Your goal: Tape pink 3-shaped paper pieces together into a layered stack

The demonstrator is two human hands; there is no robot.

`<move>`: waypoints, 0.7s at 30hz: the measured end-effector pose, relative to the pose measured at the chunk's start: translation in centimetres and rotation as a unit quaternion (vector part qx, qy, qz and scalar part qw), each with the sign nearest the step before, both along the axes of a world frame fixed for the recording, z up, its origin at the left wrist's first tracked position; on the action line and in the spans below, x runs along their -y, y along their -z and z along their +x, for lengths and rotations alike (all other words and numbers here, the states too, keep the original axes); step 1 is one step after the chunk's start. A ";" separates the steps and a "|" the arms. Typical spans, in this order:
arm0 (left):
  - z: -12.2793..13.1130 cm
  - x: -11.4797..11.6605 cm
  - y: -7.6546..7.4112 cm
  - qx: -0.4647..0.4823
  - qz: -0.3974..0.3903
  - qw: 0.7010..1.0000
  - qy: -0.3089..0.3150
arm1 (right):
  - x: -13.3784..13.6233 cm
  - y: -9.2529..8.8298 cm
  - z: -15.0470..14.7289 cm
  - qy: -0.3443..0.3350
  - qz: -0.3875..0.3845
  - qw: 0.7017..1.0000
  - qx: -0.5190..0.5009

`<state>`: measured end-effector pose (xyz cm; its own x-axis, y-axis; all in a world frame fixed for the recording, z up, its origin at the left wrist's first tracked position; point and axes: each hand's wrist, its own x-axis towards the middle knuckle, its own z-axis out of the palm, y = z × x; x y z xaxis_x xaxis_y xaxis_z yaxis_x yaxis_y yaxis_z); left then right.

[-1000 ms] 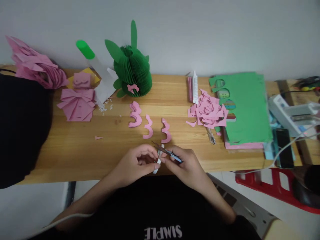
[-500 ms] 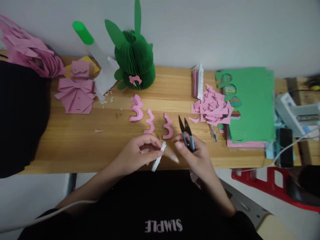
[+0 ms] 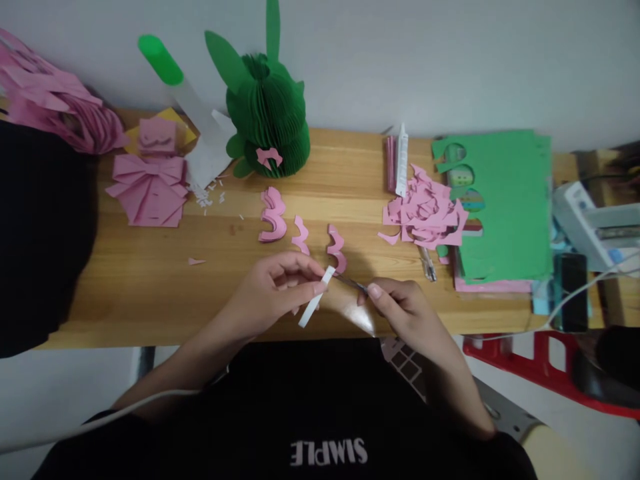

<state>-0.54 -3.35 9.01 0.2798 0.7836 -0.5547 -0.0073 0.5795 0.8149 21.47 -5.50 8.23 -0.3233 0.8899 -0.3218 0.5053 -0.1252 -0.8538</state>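
My left hand (image 3: 280,290) is closed, pinching a narrow white paper strip (image 3: 315,297) by its upper end above the near edge of the wooden table (image 3: 150,280). My right hand (image 3: 403,310) is closed around small thread snips (image 3: 353,284), whose blades point left toward the strip's top. A clear, shiny film piece (image 3: 357,313) hangs between the two hands. Just beyond the hands lie three pink curled paper cutouts (image 3: 273,217), (image 3: 301,235), (image 3: 337,248).
A green honeycomb paper figure (image 3: 267,127) with a pink bow stands at the back. Folded pink paper (image 3: 147,190) lies back left beside a green-capped tube (image 3: 173,87). Pink scraps (image 3: 425,213), glue tubes (image 3: 401,160), green sheets (image 3: 505,207), a phone (image 3: 570,290) fill the right.
My right hand had lifted the snips away with blades upright; now it has brought them back down, pointing left at the strip. The left hand rose slightly with the strip.
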 end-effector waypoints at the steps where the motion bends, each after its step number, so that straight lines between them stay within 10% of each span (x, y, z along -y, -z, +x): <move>1: 0.0 0.0 0.0 -0.005 0.004 1.000 0.000 | 0.0 0.0 -0.1 -0.002 0.000 1.000 0.004; 21: 0.2 0.2 0.1 -0.025 0.043 0.999 -0.015 | -0.2 -0.5 -0.6 0.014 0.004 1.000 -0.004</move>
